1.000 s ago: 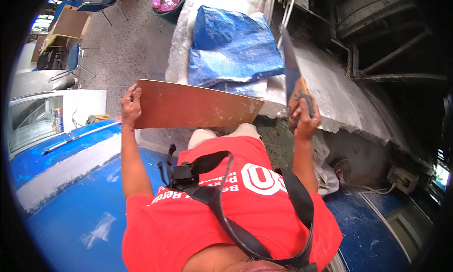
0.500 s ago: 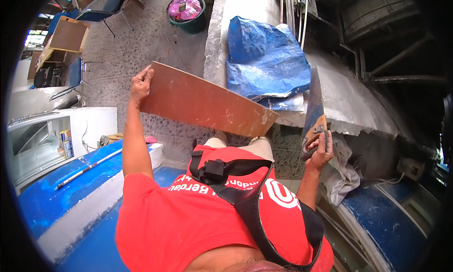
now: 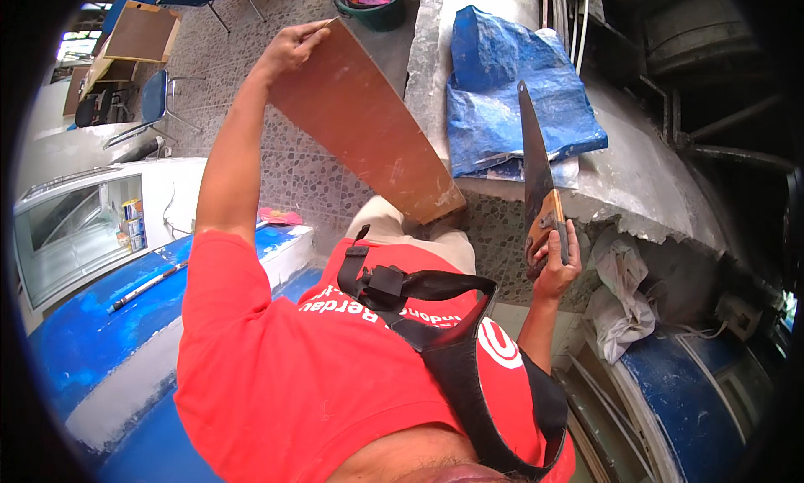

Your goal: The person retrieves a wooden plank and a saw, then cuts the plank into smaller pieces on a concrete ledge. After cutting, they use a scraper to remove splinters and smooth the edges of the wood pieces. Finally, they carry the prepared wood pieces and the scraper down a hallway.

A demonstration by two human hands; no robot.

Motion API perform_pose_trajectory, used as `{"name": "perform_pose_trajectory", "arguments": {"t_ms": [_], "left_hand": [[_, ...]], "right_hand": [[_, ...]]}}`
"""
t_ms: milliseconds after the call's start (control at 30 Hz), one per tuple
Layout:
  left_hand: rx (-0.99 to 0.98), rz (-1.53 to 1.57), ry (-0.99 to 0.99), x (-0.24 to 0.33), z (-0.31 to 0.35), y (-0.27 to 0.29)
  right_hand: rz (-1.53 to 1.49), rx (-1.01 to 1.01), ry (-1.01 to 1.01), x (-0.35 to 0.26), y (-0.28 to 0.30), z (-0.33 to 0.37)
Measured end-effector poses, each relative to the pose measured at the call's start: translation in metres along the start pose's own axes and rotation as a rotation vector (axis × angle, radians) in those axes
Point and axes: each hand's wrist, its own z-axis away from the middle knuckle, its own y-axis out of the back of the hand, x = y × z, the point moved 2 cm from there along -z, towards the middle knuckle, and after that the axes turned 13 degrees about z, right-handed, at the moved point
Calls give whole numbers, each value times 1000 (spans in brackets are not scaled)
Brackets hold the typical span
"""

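Observation:
My left hand (image 3: 295,48) is closed on the upper corner of a reddish-brown wooden board (image 3: 360,119). The board slants down to the right, and its lower end is close to my legs. In my right hand (image 3: 559,264) is a handsaw (image 3: 538,165), gripped by its wooden handle. Its dark blade points away from me and tapers to a tip over a crumpled blue tarp (image 3: 511,89). Board and saw are apart from each other.
The tarp lies on a rough concrete ledge (image 3: 662,177). Beyond the board stands a green bucket (image 3: 381,16) with a pink bag. Chairs, including a blue one (image 3: 155,96), are at far left. A white glass-fronted cabinet (image 3: 180,190) and a blue-painted surface (image 3: 92,332) are on my left.
My left hand has raised its end of the board, so the board slants more steeply. The saw has swung left, its blade now in front of the tarp. The view has shifted left.

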Motion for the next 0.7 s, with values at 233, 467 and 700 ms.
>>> {"name": "perform_pose_trajectory", "arguments": {"t_ms": [233, 467, 700], "left_hand": [[-326, 168, -246, -27, -111, -33], [-507, 157, -321, -127, -269, -112], [-560, -187, -320, -149, -289, -199]], "right_hand": [[31, 65, -8, 1, -47, 30], [128, 212, -89, 1, -139, 67], [157, 298, -267, -8, -200, 148]]}}
